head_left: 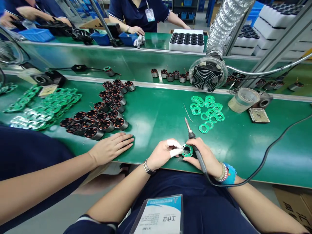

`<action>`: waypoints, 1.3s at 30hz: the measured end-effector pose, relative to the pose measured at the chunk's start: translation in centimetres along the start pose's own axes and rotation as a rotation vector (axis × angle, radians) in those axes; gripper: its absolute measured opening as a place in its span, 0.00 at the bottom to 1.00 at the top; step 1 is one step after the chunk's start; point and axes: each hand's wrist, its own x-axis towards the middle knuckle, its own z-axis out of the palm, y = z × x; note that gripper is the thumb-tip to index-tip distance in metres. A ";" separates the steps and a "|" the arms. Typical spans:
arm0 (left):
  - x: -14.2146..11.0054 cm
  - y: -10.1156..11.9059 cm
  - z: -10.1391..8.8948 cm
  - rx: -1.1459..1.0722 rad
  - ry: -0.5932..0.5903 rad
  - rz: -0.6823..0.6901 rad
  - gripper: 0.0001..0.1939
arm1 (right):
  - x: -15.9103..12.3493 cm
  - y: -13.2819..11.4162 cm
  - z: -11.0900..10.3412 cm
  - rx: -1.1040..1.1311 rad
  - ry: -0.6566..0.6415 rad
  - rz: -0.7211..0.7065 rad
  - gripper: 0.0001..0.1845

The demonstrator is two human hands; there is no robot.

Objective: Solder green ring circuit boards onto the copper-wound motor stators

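Centre of my view: a green ring-shaped circuit board [187,150], held just above the near edge of the green desk [156,110]. Whether it also rests on the desk I cannot tell.

Left hand [159,155]: two fingers [175,152], bound in white wrap, pressed close and pinching the board's rim.

Right hand [202,152]: fingers closed around the black handle of a soldering iron [200,162], with the metal tip pointing forward, away from me, and clear of the board.

Judged from here, a firm pinch at the rim, both wrists low near the desk and the hot tip kept off the wrapped fingers suit this fine work.

Further out, ahead: loose matching green boards [207,110], with a thin wire [187,112] just left of them; beyond, a tape roll [243,99] and a caged fan [207,77].

To the left: a co-worker's hand [112,148] rests on the desk beside rows of copper-wound motor stators in metal cans [97,113]. A heap of green boards [46,107] lies past them.
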 end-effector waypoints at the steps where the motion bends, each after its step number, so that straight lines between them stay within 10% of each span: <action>1: 0.1 0.2 0.3 -0.020 -0.011 -0.030 0.08 | 0.0 -0.2 0.0 -0.006 0.006 -0.017 0.24; 23: 0.5 -0.3 -0.2 -0.145 -0.094 -0.083 0.14 | 0.0 -2.3 -0.9 -0.065 0.211 0.050 0.07; 39: 0.2 -0.9 -0.4 0.011 -0.080 0.033 0.08 | -1.8 -1.4 -0.5 -0.143 0.030 -0.094 0.16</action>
